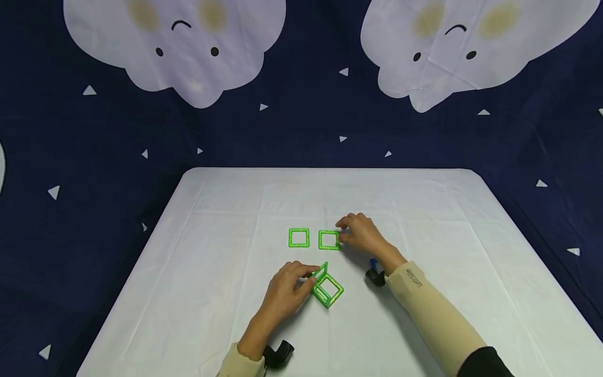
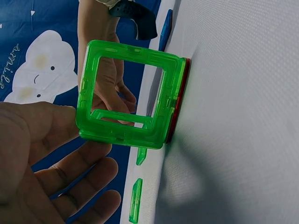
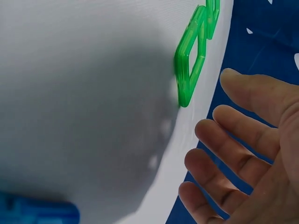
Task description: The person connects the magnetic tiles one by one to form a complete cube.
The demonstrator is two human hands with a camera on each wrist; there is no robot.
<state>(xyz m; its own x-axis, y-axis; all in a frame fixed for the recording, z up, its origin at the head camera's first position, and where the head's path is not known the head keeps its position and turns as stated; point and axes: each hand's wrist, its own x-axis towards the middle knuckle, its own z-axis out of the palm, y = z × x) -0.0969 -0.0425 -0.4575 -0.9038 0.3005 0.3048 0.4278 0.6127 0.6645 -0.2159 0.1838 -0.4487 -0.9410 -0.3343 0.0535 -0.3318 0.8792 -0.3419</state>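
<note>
My left hand (image 1: 286, 288) pinches the corner of a green square frame tile (image 2: 84, 93) between thumb and index finger, its other fingers loosely extended. That tile stands tilted up along the edge of another green frame tile (image 1: 338, 297) lying on the table. A dark red strip (image 2: 179, 100) runs along the tile's lower edge in the left wrist view. My right hand (image 1: 363, 234), fingers relaxed and spread, is beside the right edge of a flat green frame tile (image 1: 328, 248). Its fingers (image 3: 243, 149) hold nothing in the right wrist view. A further green frame tile (image 1: 299, 245) lies to the left.
A white cloth covers the table (image 1: 226, 235). A small blue piece (image 1: 373, 263) lies under my right wrist, by the black wrist camera (image 1: 375, 278). Another black camera (image 1: 279, 356) sits at my left wrist. A dark blue curtain with clouds (image 1: 198, 68) hangs behind.
</note>
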